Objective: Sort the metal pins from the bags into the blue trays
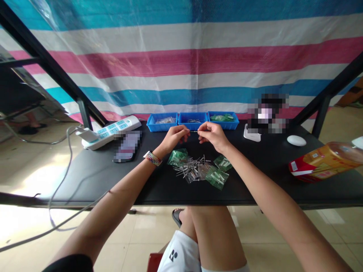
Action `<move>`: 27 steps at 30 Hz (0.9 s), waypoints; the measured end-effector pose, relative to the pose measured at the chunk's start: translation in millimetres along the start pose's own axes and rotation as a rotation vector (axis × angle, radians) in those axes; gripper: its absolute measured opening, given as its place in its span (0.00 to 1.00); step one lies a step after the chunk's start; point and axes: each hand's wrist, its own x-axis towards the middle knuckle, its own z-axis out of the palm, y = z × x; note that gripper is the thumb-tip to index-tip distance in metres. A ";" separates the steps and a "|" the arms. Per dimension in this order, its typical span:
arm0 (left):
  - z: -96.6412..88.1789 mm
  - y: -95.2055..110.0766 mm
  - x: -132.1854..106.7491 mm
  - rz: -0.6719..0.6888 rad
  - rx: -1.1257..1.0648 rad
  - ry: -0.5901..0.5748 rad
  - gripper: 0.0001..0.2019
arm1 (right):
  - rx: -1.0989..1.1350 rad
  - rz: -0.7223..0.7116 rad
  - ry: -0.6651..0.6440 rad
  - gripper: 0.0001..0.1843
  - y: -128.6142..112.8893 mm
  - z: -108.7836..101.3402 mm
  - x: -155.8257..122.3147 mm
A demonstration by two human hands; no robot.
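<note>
A thin metal rod (193,131) spans the gap between my two hands, held level in front of the blue bins. My left hand (176,136) pinches its left end, and the fingertips of my right hand (212,136) are closed on the other end. Below them on the black table lies a loose pile of thin metal rods (190,166). Around the pile are green plastic packets (217,177) with small pale pieces inside, another green packet (177,156) near my left wrist, and a clear packet (203,171) partly among the rods.
Behind my hands stand three joined blue bins: the left bin (162,128) holds clear packets, the middle rods, the right green packets. A power strip (116,130) and a phone (128,146) are left. A drink bottle (326,160) and white mouse-like object (296,141) are right.
</note>
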 end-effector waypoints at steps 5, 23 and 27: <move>2.6 0.7 -0.9 0.016 -0.036 0.018 0.14 | -0.026 0.012 -0.003 0.20 -0.1 0.7 1.1; -0.3 0.7 -0.1 0.039 -0.157 0.171 0.09 | 0.031 0.138 0.154 0.22 -6.6 -6.8 29.9; 0.1 -1.7 1.2 0.036 -0.151 0.178 0.09 | -0.318 0.050 -0.068 0.13 -6.5 -7.1 11.7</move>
